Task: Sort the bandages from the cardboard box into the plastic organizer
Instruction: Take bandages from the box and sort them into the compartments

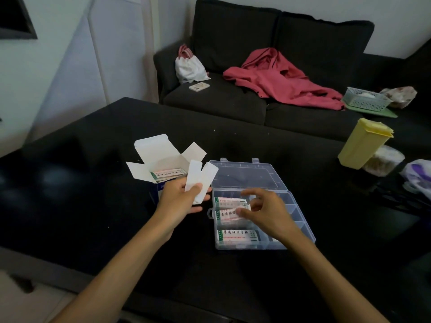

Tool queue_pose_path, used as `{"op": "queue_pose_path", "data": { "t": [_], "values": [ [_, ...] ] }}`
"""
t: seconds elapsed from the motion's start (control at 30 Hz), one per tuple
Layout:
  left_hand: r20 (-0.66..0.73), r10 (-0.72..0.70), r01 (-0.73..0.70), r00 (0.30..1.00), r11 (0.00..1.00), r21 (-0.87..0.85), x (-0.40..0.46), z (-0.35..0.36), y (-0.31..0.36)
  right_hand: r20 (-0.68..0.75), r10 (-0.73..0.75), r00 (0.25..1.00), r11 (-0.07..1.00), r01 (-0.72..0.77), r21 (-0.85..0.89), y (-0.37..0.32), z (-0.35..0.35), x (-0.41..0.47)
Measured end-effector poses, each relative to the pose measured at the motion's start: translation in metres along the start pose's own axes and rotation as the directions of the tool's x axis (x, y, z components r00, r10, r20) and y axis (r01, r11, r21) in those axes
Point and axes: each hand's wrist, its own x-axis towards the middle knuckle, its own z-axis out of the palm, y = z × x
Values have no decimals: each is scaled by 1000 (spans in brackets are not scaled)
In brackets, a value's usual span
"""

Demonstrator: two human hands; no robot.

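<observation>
Sorting is midway: left hand (180, 199) pinches two white bandage strips (201, 180), right hand (261, 212), fingers loosely curled over the plastic organizer (300, 220), should next take one.

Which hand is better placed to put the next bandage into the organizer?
Right, probably. The right hand hovers over the plastic organizer with fingers loosely curled, apparently free to take a strip. The left hand holds two bandages beside the cardboard box.

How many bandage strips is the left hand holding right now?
2 white bandage strips: one upright and one leaning right, fanned apart in the left hand beside the open white cardboard box. More could be stacked behind them.
</observation>
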Motion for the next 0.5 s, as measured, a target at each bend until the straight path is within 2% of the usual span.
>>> {"op": "queue_pose_path", "data": {
  "t": [0.17, 0.27, 0.3, 0.33, 0.37, 0.43, 0.5],
  "values": [
    [36, -47, 47, 998, 999, -3, 0, 1, 0, 53, -69, 996, 977, 78, -200, 2, -1, 4],
    [80, -107, 109, 991, 994, -22, 0, 2, -1, -7, -126, 992, 930, 116, -349, 0, -1, 6],
    [93, -124, 127, 988, 992, -27, 0, 2, -1, -41, -139, 989, 935, 118, -334, -3, -1, 6],
    [108, -141, 144, 984, 989, -27, 1, 2, -1, -73, -119, 990, 970, 101, -221, -7, -3, 6],
    [129, -158, 161, 979, 987, -16, 2, 2, -1, -87, -63, 994, 998, 61, -20, -12, -5, 7],
    [191, -200, 200, 961, 980, 20, 2, 4, -1, -2, 79, 997, 920, -72, 385, -22, -9, 5],
    [274, -244, 241, 930, 969, 43, 0, 7, -2, 103, 140, 985, 873, -172, 457, -24, -9, 3]
  ]
}}
